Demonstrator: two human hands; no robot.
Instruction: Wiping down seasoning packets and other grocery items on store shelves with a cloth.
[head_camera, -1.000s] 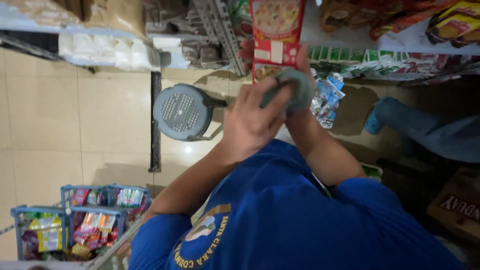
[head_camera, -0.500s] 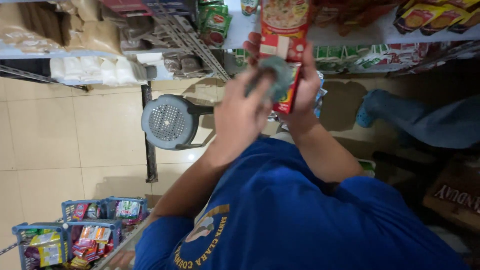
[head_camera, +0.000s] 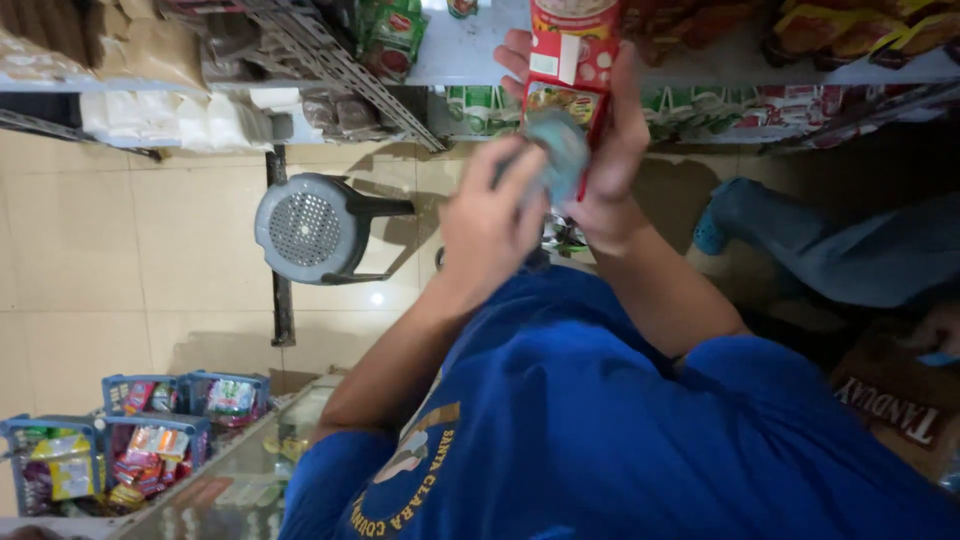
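My right hand (head_camera: 618, 160) holds a tall red carton (head_camera: 572, 58) upright in front of a shop shelf. A crumpled blue-grey cloth (head_camera: 556, 150) is gripped in my left hand (head_camera: 488, 222) and pressed against the lower front of the carton. Both forearms come up from my blue shirt (head_camera: 620, 440). The carton's top is cut off by the frame edge, and the cloth hides its bottom.
A grey plastic stool (head_camera: 312, 228) stands on the tiled floor to the left. The shelves (head_camera: 450, 55) behind carry bags and packets. Blue baskets of snack packets (head_camera: 140, 440) sit lower left beside a glass counter (head_camera: 250, 480). Another person's jeans leg and blue shoe (head_camera: 820, 245) are on the right, above a cardboard box (head_camera: 895, 400).
The cloth has slid a little up and left across the carton's lower front. My view has shifted, so the stool now sits further right in the picture.
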